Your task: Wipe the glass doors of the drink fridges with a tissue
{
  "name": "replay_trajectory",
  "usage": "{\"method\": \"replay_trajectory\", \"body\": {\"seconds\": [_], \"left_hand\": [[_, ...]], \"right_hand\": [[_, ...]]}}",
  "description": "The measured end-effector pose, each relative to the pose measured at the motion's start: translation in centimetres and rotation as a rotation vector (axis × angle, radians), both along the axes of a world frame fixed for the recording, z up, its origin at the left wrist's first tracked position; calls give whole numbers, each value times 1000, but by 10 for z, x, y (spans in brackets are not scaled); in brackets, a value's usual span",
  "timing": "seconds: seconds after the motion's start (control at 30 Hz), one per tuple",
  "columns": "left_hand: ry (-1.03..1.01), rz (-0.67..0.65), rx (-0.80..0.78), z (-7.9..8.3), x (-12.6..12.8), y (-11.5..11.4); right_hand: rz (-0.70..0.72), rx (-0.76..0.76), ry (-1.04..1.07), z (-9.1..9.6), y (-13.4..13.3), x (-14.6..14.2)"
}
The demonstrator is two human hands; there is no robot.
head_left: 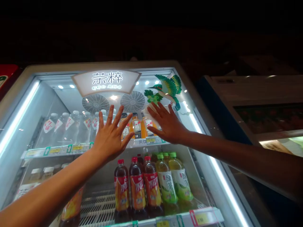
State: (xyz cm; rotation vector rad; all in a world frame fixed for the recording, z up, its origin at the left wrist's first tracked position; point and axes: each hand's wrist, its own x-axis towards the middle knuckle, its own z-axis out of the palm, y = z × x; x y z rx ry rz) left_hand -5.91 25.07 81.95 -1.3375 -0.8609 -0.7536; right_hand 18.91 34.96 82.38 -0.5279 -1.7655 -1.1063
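A lit drinks fridge (183,74) with a glass front fills the middle of the head view. My left hand (111,135) is raised before the glass with its fingers spread, holding nothing. To its right, my right hand (167,123) is also open, fingers fanned out and empty. Whether either palm touches the glass, I cannot tell. Behind the hands, the upper shelf carries clear bottles (72,127) with red-and-white labels and orange drink bottles (136,124), partly hidden by my fingers. Below stand red-labelled tea bottles (138,186) and green-capped tea bottles (174,179).
A fan-shaped sign (106,82) and a kingfisher sticker (168,90) are on the fridge's upper front. Another cabinet (255,94) stands at the right. A red object (8,72) shows at the left edge. The area above is dark.
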Motion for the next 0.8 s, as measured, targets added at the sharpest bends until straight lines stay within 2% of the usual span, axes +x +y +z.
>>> {"method": "replay_trajectory", "body": {"seconds": [0.13, 0.27, 0.33, 0.47, 0.63, 0.73, 0.8], "left_hand": [[30, -11, -15, 0, 31, 14], [39, 16, -31, -1, 51, 16], [43, 37, -41, -5, 53, 16], [38, 86, -77, -15, 45, 14], [-25, 111, -152, -27, 27, 6], [-55, 110, -188, -39, 11, -5], [-84, 104, -217, -49, -1, -13]], "right_hand": [[36, 94, -186, -6, 11, 25], [37, -12, 16, -4, 16, 36], [69, 24, -5, -13, 16, 38], [132, 141, -266, -36, 14, 35], [117, 15, 12, -41, 9, 19], [127, 50, -140, -55, -1, 3], [134, 21, -171, -64, -10, -8]]}}
